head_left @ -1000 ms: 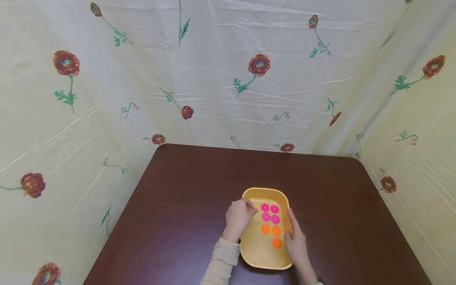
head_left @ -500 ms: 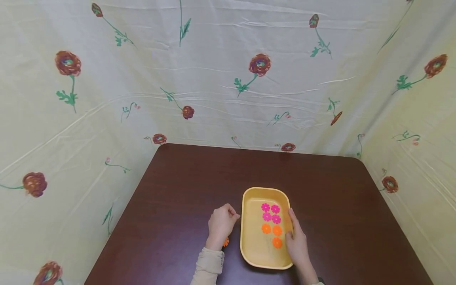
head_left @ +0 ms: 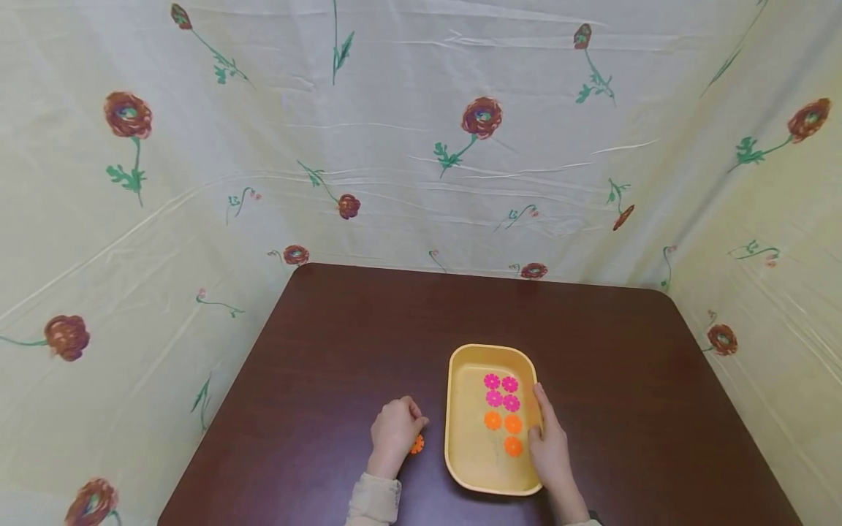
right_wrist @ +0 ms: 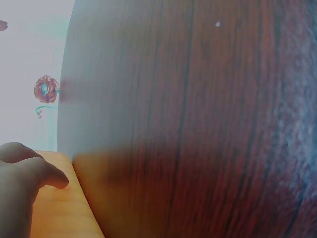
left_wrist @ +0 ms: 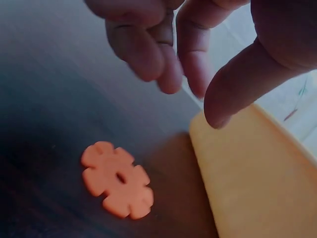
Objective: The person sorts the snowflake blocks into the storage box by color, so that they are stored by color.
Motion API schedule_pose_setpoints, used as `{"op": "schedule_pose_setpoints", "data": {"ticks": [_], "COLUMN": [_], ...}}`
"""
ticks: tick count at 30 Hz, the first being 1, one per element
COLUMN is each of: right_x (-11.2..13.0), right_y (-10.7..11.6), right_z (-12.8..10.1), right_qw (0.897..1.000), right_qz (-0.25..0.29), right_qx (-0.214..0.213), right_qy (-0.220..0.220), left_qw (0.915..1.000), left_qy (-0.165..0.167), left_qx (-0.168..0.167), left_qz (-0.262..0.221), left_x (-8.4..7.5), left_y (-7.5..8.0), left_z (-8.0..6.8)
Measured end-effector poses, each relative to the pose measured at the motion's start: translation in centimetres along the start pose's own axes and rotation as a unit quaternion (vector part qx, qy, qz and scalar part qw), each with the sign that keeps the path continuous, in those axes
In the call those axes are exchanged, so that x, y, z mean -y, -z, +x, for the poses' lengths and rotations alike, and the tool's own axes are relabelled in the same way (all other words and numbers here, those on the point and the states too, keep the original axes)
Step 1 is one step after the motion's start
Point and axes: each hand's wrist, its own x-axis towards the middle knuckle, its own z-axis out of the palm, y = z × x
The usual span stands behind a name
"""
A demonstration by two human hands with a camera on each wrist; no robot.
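Left hand (head_left: 393, 431) poised over an orange flower disc (left_wrist: 117, 179) flat on the table (head_left: 342, 351), just left of the yellow tray (head_left: 460, 467); fingers (left_wrist: 148, 49) curled, empty. Right hand (head_left: 549, 446) steadying the tray's rim. Best pinched by its edge.

A dark brown wood-grain counter (head_left: 368, 329) is carrying a yellow tray (head_left: 460, 453) showing four pink flower discs (head_left: 501, 391) and three orange flower discs (head_left: 503, 429). At its 9 o'clock, another orange disc (left_wrist: 117, 179) is lying. Cream curtains (head_left: 395, 146) are showing red roses.
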Motion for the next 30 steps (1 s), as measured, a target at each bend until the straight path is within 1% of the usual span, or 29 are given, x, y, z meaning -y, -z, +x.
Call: {"op": "schedule_pose_setpoints", "data": {"ticks": [6,12,16,24,30], "right_x": [0.0,-0.1,-0.1,0.0,-0.1], "right_y": [0.0,0.1,0.1,0.1,0.0], "right_z": [0.0,0.0,0.0,-0.1,-0.1], "right_qw": [1.0,1.0,1.0,1.0,1.0], "right_qz": [-0.001,-0.003,-0.003,-0.013,-0.005], "right_qx": [-0.003,-0.005,-0.004,-0.003,-0.008], "right_qy": [0.0,0.001,-0.003,-0.014,-0.003], "left_qw": [0.9996,0.9988,0.9977,0.9957,0.9944], "left_qy": [-0.018,-0.02,-0.026,-0.049,-0.053], "left_qx": [-0.003,0.0,-0.001,-0.029,-0.044], "left_qz": [0.02,0.045,0.062,0.072,0.08], "left_x": [0.6,1.1,1.4,1.8,2.1], "left_y": [-0.2,-0.2,-0.4,-0.9,-1.6], "left_z": [-0.7,-1.4,-1.6,-2.2,-2.5]}}
